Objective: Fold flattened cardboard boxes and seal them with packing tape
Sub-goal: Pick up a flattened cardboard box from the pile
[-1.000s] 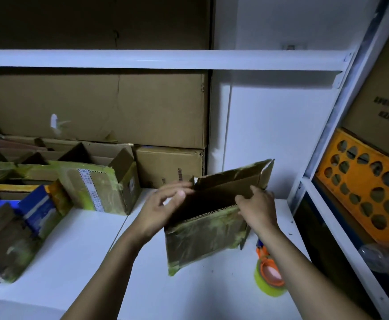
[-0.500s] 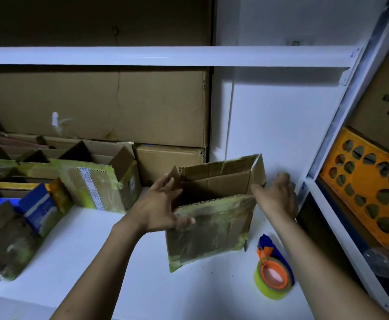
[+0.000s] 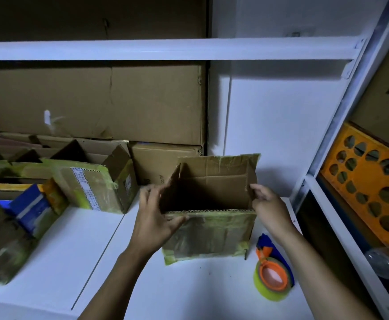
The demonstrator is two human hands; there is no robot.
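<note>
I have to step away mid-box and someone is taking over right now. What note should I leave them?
Left hand grips the box at its left corner; right hand pinches its right flap.
The box stands on the shelf, squared up, top open. The tape lies just right of it, not in use.
Done: box opened into shape.
Left: fold the flaps shut, tape the seam.
</note>
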